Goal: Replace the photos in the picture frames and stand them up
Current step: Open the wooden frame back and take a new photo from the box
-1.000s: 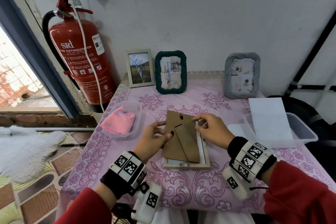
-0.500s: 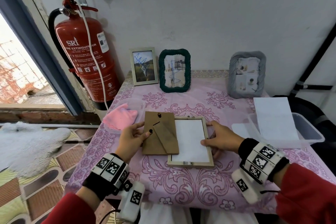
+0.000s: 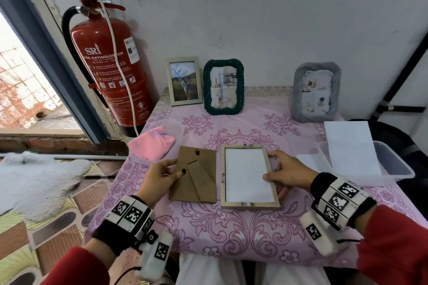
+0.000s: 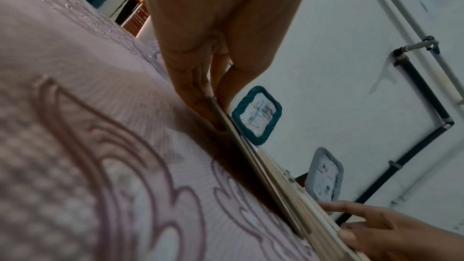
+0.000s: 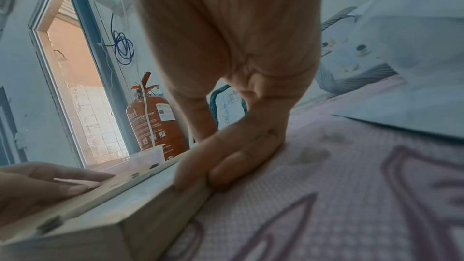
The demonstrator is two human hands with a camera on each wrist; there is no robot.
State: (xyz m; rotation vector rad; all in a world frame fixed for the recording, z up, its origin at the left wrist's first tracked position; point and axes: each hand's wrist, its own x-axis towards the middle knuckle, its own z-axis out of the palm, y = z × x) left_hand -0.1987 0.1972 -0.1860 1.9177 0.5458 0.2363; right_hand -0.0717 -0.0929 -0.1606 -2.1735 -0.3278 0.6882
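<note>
Pink flowered cloth covers a small table (image 3: 243,233) set against a white wall, and the work lies at its near middle. The open frame (image 3: 249,206) rests face down, its long axis running near to far, with a white sheet (image 3: 247,176) showing inside it. Just to its left, edge beside edge, lies the brown backing (image 3: 194,176), stand flap up and long axis the same way.

The right hand (image 3: 287,174) grips the frame's right rail: thumb over the top onto the sheet's edge, fingers curled down the outer side. The left hand (image 3: 159,177) pinches the backing's left edge, thumb on top.

My judgement is that the next move is to take the sheet out. It lies directly under the right thumb, so the right hand is the nearer; the left would have to cross the backing to reach it.

The head view gives the layout. The left wrist view shows what it cannot: the backing (image 4: 251,158) is tilted, its pinched edge raised off the cloth with fingers (image 4: 193,94) beneath. The right wrist view shows the fingers (image 5: 226,166) pressed against the rail's side down at the cloth.

Further out, a pink cloth (image 3: 150,143) sits in a tub at the left, and a clear tub (image 3: 393,169) with white sheets at the right. At the far edge stand a silver frame (image 3: 184,81), a green frame (image 3: 223,87) and a grey frame (image 3: 316,91). A red extinguisher (image 3: 108,65) stands beyond the table's left corner.
</note>
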